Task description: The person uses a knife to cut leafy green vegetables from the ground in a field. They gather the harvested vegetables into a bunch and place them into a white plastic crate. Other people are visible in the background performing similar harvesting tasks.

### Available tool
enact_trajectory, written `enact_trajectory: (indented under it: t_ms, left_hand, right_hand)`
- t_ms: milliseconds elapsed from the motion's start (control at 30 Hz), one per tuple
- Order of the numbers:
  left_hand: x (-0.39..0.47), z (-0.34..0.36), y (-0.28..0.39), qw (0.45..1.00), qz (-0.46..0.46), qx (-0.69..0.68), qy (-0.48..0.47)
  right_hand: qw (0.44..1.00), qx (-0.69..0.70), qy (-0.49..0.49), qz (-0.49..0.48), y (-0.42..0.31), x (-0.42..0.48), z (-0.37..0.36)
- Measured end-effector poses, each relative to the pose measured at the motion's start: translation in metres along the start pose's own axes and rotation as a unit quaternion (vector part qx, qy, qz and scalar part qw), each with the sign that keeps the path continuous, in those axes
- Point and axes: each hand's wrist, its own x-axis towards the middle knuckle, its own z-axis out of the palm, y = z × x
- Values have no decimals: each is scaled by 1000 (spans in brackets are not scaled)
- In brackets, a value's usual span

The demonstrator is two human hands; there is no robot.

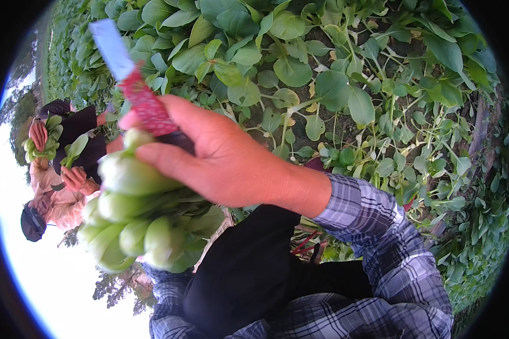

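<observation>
My right hand [220, 156] is closed around a knife with a broad pale blade [112, 48] and a handle wrapped in red patterned cloth [148, 106]. Its thumb rests against the pale base of a bok choy [131, 171]. Below that thumb is a bunch of bok choy [152, 233], stem ends towards the left and leaves towards my lap; motion blurs it. My left hand is hidden behind the bunch, with only its plaid sleeve [165, 284] showing.
Leafy green plants [335, 93] grow from dark soil across the top and right. At left a co-worker in a dark cap [34, 222] holds bok choy [46, 140] in one hand and a leafy piece [74, 150] in the other. My black-trousered leg [246, 271] lies beneath my forearm.
</observation>
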Motion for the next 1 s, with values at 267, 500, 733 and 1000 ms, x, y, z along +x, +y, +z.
enact_trajectory:
  t_ms: [267,500,733,1000]
  left_hand:
    - [-13,-2,21,999,-31,30,-10]
    - [-38,-13,43,992,-106,60,-40]
    - [-7,-6,-17,932,-261,237,-83]
    - [-17,-25,-91,767,-331,537,-116]
  right_hand:
    - [999,37,5,-18,-21,27,25]
    - [900,-364,-165,177,29,-67,-78]
    - [807,-447,-177,344,110,-123,-88]
    - [778,-465,-108,409,164,-116,-72]
